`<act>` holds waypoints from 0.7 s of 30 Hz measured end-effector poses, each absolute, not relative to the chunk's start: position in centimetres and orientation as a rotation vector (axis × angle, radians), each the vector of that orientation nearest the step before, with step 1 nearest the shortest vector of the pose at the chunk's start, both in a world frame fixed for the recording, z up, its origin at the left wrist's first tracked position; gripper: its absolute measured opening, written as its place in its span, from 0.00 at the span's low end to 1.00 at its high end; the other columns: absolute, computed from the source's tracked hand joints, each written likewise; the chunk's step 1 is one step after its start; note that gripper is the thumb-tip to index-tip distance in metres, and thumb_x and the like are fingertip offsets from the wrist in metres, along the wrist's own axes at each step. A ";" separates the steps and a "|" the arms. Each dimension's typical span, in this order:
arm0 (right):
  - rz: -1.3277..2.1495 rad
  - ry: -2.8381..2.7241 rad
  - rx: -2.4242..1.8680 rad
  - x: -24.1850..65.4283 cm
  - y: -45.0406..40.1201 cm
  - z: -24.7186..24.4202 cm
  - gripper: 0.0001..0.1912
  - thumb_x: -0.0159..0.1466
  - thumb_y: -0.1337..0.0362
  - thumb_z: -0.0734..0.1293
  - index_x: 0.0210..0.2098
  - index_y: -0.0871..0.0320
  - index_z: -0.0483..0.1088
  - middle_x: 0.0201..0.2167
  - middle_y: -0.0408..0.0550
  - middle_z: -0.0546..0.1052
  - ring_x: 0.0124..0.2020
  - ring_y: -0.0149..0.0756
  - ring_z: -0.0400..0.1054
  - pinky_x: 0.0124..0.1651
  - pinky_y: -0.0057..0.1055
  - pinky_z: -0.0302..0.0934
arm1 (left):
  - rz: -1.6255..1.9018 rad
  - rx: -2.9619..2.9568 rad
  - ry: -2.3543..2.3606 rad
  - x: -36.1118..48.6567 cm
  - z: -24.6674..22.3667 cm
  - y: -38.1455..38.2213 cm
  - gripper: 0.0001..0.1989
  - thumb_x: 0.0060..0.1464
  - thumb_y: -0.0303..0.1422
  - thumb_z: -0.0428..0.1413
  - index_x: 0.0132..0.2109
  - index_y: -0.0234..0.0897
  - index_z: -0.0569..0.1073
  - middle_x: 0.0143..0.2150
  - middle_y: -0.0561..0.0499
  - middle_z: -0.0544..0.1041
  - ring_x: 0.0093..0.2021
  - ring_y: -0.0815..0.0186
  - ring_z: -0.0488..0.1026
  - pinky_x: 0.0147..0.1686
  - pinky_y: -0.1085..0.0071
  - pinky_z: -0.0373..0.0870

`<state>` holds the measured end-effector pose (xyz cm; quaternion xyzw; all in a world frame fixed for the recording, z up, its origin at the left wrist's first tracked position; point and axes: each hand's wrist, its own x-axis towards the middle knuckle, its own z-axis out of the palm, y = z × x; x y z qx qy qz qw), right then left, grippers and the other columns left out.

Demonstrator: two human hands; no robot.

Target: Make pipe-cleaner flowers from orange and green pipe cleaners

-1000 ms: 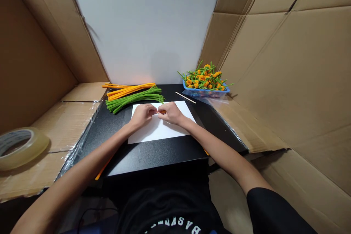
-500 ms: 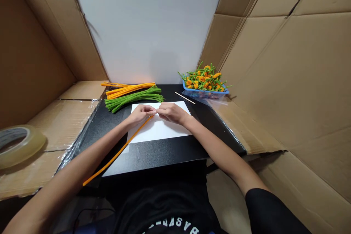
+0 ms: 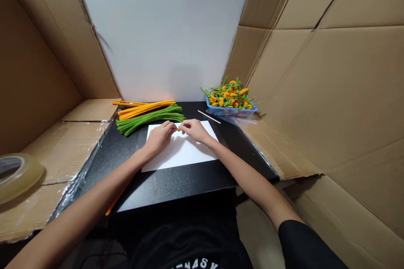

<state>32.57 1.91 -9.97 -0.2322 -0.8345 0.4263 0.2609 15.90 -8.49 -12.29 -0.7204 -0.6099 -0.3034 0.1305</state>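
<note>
Above a white sheet of paper [image 3: 181, 151], my left hand [image 3: 160, 136] and my right hand [image 3: 193, 129] meet, fingertips nearly touching. Both pinch an orange pipe cleaner [image 3: 115, 203], of which a short bit shows between the fingertips. Its long tail passes under my left forearm and comes out past the front edge of the table; the middle of it is hidden. Just beyond my left hand lies a bundle of green pipe cleaners [image 3: 148, 118], with orange pipe cleaners [image 3: 147, 109] behind it.
A blue basket [image 3: 232, 111] piled with orange-and-green pipe-cleaner flowers [image 3: 233, 94] stands at the back right. Near it lies a thin pale stick [image 3: 208, 117]. A tape roll [image 3: 30, 178] rests on cardboard at left. Cardboard walls flank the black table [image 3: 176, 183].
My left hand has turned, its back now facing up more, and the pipe cleaner's tail has slid beneath my left forearm. The right hand keeps its pinch. The view has shifted slightly.
</note>
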 end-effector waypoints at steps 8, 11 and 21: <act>2.345 -1.942 -0.498 33.6 2.7 -9.5 0.08 0.58 0.63 0.68 0.28 0.63 0.72 0.23 0.44 0.72 0.22 0.25 0.61 0.26 0.22 0.56 | -0.399 -2.184 -1.030 14.9 -9.6 -9.7 0.09 0.65 0.23 0.48 0.42 0.35 0.72 0.40 0.46 0.77 0.35 0.65 0.72 0.34 0.69 0.66; 2.508 -1.802 -0.582 33.6 2.7 -9.6 0.07 0.57 0.65 0.69 0.27 0.62 0.69 0.22 0.43 0.70 0.19 0.23 0.57 0.22 0.20 0.53 | -0.440 -2.189 -0.949 14.5 -9.1 -9.8 0.09 0.66 0.23 0.48 0.43 0.36 0.72 0.41 0.47 0.77 0.34 0.68 0.72 0.35 0.70 0.67; 2.808 -1.616 -0.472 33.7 2.0 -9.5 0.03 0.61 0.70 0.66 0.31 0.64 0.70 0.20 0.42 0.68 0.19 0.23 0.54 0.21 0.18 0.51 | -0.602 -2.216 -0.760 14.3 -8.6 -10.2 0.07 0.65 0.23 0.51 0.46 0.37 0.72 0.41 0.46 0.78 0.36 0.67 0.72 0.36 0.69 0.70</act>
